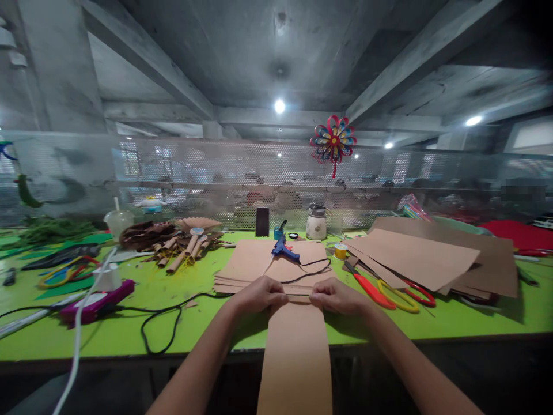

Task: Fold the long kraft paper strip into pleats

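Observation:
A long strip of brown kraft paper (296, 351) hangs over the table's front edge toward me. Its far end is folded over in a narrow band. My left hand (263, 295) pinches the left end of that fold, thumb on top. At the right end, my right hand (334, 295) grips the same fold between thumb and curled fingers. Just beyond my hands lies a stack of brown paper sheets (248, 259). A blue hot glue gun (285, 250) rests on the stack, its black cord curving to the right and back behind my hands.
Right of my hands lie yellow-handled scissors (398, 297), an orange-handled knife (374, 291), a roll of yellow tape (340, 251) and large paper sheets (419, 253). To the left are a purple power strip (97, 302), a black cable (175, 328) and rolled paper tubes (185, 253). A phone (262, 222) stands behind.

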`<action>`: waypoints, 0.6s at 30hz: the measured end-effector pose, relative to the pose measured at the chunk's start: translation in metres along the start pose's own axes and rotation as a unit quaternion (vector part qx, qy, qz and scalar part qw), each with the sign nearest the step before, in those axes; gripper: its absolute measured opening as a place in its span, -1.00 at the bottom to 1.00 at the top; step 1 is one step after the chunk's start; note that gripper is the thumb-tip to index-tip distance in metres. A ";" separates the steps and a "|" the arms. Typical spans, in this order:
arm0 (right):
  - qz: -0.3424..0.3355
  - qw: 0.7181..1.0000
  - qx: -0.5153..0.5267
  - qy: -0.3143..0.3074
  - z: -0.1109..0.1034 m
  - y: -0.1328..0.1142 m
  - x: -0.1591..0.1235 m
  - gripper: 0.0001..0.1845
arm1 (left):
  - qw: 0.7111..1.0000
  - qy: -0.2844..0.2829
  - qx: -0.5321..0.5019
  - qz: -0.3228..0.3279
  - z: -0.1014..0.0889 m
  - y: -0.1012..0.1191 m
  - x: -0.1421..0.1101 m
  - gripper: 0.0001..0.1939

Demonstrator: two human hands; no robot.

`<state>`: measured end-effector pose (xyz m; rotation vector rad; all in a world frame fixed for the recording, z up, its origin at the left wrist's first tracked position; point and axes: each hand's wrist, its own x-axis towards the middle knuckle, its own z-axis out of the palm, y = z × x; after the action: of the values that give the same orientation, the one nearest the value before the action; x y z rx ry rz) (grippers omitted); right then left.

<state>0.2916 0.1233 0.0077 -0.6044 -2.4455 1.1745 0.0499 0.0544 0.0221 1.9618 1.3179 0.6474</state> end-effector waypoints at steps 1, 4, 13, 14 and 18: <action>0.009 1.000 -0.004 0.009 0.000 0.002 0.001 -0.64 | 1.000 -0.007 -0.007 -0.008 -0.001 -0.001 0.000 -0.65; 0.016 1.000 -0.013 0.023 -0.001 0.006 0.002 -0.64 | 0.999 -0.013 -0.033 -0.025 -0.001 -0.002 -0.001 -0.66; 0.009 0.997 0.061 0.051 0.001 0.012 0.004 -0.57 | 0.993 -0.032 -0.117 -0.012 -0.001 0.001 -0.003 -0.59; 0.010 0.996 0.064 0.058 0.001 0.012 0.005 -0.58 | 0.992 -0.035 -0.124 -0.014 -0.001 0.000 -0.002 -0.58; 0.020 0.995 0.073 0.068 0.000 0.011 0.004 -0.64 | 0.991 -0.042 -0.124 -0.019 -0.003 -0.001 0.000 -0.57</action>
<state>0.2906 0.1315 -0.0001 -0.6678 -2.2214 1.2717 0.0468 0.0550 0.0230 1.7398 1.1620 0.6692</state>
